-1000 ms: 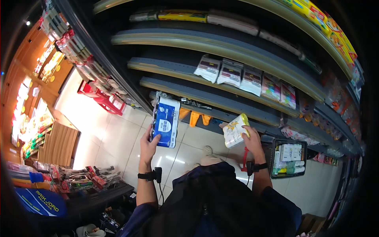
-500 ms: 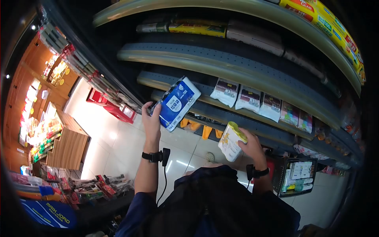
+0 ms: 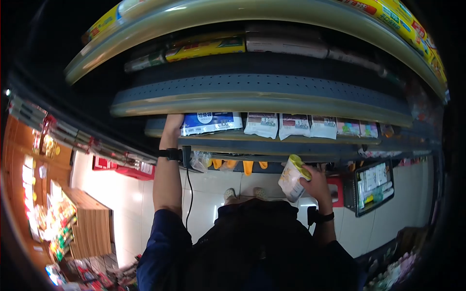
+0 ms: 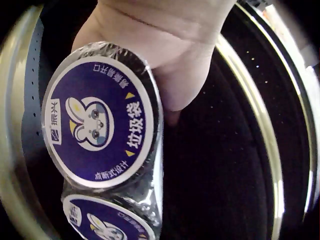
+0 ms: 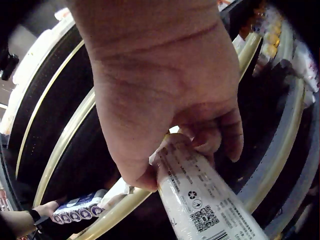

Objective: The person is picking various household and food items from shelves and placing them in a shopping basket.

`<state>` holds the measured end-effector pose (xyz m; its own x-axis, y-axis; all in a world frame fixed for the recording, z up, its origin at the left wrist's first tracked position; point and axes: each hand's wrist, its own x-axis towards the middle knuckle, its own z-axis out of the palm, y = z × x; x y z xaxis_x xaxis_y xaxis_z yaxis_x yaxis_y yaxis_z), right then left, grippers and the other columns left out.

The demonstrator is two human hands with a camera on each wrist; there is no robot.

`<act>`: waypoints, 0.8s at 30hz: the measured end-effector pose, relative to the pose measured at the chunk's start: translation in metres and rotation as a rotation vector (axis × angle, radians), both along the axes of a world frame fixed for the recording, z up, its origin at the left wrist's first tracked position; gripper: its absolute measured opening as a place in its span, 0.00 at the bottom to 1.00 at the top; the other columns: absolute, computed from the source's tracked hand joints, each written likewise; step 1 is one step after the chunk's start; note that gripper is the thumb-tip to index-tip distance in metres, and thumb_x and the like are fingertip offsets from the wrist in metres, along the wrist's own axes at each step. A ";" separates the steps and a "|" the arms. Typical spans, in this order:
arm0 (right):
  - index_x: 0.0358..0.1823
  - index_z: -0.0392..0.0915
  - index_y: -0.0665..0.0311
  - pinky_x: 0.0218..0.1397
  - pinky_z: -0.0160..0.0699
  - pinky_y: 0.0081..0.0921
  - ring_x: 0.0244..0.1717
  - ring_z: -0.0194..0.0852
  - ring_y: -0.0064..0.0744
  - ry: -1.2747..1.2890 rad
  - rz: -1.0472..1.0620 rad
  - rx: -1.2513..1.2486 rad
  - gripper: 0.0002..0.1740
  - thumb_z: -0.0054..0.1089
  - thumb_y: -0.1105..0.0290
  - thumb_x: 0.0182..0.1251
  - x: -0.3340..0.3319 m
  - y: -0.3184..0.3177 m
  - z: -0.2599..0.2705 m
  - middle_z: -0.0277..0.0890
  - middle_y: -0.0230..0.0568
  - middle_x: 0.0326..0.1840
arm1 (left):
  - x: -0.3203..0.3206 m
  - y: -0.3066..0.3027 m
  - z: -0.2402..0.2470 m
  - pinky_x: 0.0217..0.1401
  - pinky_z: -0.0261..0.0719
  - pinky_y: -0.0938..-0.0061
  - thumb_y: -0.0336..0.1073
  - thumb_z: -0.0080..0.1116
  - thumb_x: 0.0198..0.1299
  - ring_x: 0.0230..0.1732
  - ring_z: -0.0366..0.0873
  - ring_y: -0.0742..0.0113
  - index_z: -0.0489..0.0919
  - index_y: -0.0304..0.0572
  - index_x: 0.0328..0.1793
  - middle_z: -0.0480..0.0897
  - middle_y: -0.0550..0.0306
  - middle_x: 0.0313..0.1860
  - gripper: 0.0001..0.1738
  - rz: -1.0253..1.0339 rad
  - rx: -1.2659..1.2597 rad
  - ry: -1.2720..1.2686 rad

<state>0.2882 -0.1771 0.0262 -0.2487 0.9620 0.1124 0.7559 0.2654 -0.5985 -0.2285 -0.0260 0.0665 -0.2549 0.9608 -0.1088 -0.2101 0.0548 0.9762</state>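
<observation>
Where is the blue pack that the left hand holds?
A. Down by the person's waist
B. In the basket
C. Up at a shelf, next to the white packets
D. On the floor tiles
C: in the head view the left hand holds the blue pack up at the shelf, lying sideways just left of the white packets.

Right grip (image 5: 162,100) around white pack (image 5: 206,202)
</observation>
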 end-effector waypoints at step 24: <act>0.53 0.81 0.67 0.41 0.79 0.38 0.36 0.80 0.52 0.068 -0.398 -0.048 0.27 0.70 0.68 0.48 -0.142 -0.075 0.008 0.79 0.54 0.35 | -0.034 0.068 -0.083 0.61 0.74 0.54 0.32 0.51 0.67 0.57 0.77 0.39 0.81 0.37 0.55 0.82 0.39 0.53 0.15 -0.200 0.390 1.255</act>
